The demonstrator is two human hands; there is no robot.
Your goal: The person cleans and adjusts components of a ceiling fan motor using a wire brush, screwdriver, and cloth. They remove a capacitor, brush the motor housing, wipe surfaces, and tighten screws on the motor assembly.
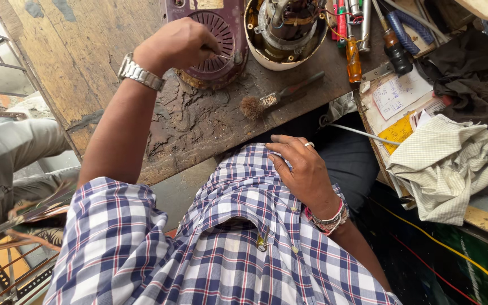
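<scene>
My left hand (pixel 179 44), with a metal watch (pixel 140 73) on the wrist, is closed around a thin metal tool (pixel 228 55). The tool's tip rests on the round vent grille of a maroon appliance housing (pixel 213 34) on the worn wooden table (pixel 108 51). My right hand (pixel 303 169), wearing a ring and beaded bracelets, lies flat and empty on my checked shirt, fingers slightly apart. Beside the maroon housing stands a white round casing (pixel 286 34) with an exposed motor inside.
A small worn brush (pixel 266 100) lies on the table near its front edge. Screwdrivers (pixel 354 59) and several other tools lie at the back right. Papers (pixel 402 93), a checked cloth (pixel 453 164) and a dark cloth (pixel 470 73) cover the right side. Another person in grey (pixel 7 152) is at the left.
</scene>
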